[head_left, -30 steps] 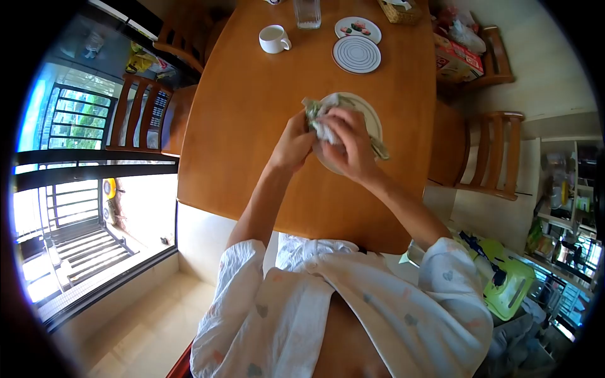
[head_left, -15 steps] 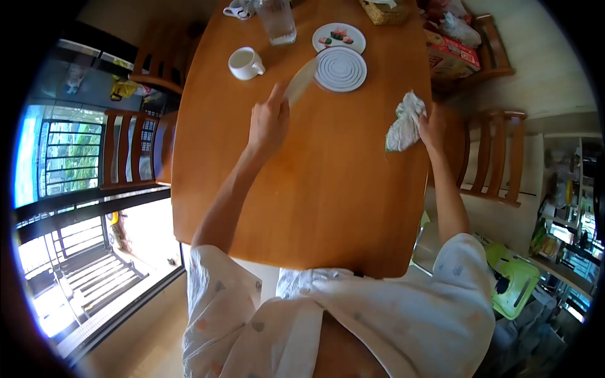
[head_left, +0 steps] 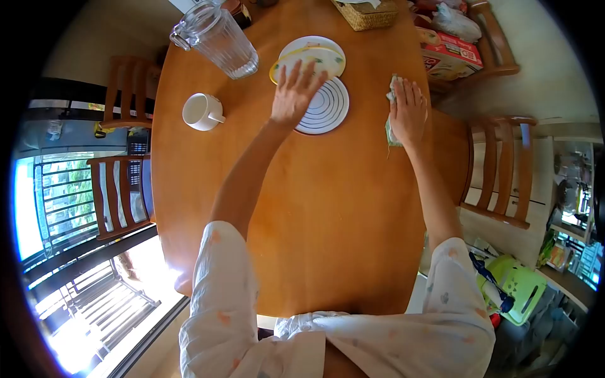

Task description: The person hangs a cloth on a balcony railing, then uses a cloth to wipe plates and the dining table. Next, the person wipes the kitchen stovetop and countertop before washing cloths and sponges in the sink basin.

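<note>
My left hand (head_left: 296, 97) is open, its fingers spread at the near edge of a thin translucent disc with a yellow rim (head_left: 277, 70). I cannot tell if the fingertips touch the disc. It lies over a white plate (head_left: 313, 41), blurring the coloured bits beneath. Nearer to me, a white plate with dark rings (head_left: 329, 107) is partly hidden by this hand. By the table's right edge, my right hand (head_left: 408, 116) holds a crumpled pale cloth (head_left: 391, 133) against the wood, fingers stretched over it.
Left of the plates stand a white mug (head_left: 201, 112) and a glass pitcher (head_left: 227, 47) on the wooden table (head_left: 328, 220). A woven basket (head_left: 368, 16) is at the far edge. Chairs flank both sides; a red box (head_left: 450, 55) sits on one at right.
The disc has left my left hand and now lies over the far plate; that hand has opened. My right hand has flattened over the cloth. The view has shifted, bringing more of the pitcher in.
</note>
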